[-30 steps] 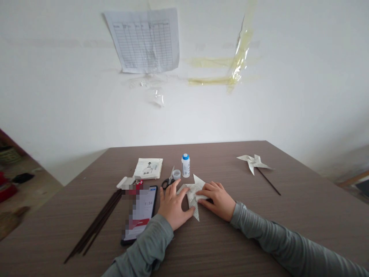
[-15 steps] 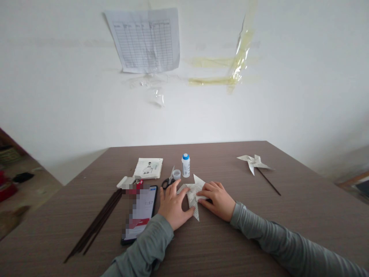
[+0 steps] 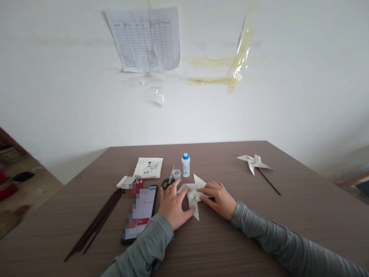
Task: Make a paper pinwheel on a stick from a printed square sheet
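Observation:
A pinwheel folded from printed paper [image 3: 194,193] lies on the table between my hands, its pointed blades spread out. My left hand [image 3: 173,207] rests over its left side with fingers spread, thumb at the lower blade and index finger by the left one. From the right, my right hand [image 3: 220,200] has its thumb and fingers closed around the right blade, which is partly hidden under them. Just behind stand a white glue bottle with a blue cap [image 3: 186,165] and a small clear cup [image 3: 177,174]. Black-handled scissors [image 3: 166,182] lie beyond my left fingers.
On the brown table [image 3: 225,246], a phone [image 3: 145,215] lies left of my left hand, with dark thin sticks [image 3: 96,223] beside it. Farther back are a small red-and-white box [image 3: 134,186] and a paper packet [image 3: 148,168]. Another pinwheel on a stick [image 3: 255,163] lies at the right.
My right fingertips have shifted slightly right, away from the pinwheel's middle, which shows more now. My left hand has stayed put.

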`<state>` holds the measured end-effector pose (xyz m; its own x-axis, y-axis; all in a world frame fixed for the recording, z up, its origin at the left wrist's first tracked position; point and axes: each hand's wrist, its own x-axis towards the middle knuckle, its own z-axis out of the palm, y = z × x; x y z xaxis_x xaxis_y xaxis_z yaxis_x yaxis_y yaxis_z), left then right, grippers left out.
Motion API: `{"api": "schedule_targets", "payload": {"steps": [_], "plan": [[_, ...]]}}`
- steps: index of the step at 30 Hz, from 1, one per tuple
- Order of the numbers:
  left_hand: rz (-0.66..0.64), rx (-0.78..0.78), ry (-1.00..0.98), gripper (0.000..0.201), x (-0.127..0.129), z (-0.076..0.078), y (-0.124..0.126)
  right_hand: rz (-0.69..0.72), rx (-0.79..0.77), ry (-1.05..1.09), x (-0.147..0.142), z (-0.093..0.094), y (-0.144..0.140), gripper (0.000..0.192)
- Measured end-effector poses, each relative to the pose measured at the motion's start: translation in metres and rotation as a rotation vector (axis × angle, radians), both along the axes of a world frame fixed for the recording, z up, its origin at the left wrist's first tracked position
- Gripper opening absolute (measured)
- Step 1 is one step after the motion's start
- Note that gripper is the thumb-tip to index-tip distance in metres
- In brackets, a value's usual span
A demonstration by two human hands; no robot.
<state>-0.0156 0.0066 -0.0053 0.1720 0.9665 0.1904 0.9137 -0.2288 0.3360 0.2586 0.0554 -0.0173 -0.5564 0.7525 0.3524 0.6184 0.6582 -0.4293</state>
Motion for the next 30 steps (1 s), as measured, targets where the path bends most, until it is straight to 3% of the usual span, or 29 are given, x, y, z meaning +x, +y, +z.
{"api": "schedule_targets", "payload": {"steps": [9,21,30], "plan": [[-0.003,-0.024,0.019,0.067,0.000,0.001,0.000,0.011,0.058,-0.107,-0.006,0.004,-0.003,0.030],[0.004,-0.039,0.029,0.066,0.002,0.005,-0.001,0.035,-0.007,0.006,0.001,-0.008,0.005,0.034],[0.008,-0.055,0.028,0.066,0.002,0.005,-0.001,-0.007,-0.011,-0.118,-0.007,0.003,-0.002,0.036]]}}
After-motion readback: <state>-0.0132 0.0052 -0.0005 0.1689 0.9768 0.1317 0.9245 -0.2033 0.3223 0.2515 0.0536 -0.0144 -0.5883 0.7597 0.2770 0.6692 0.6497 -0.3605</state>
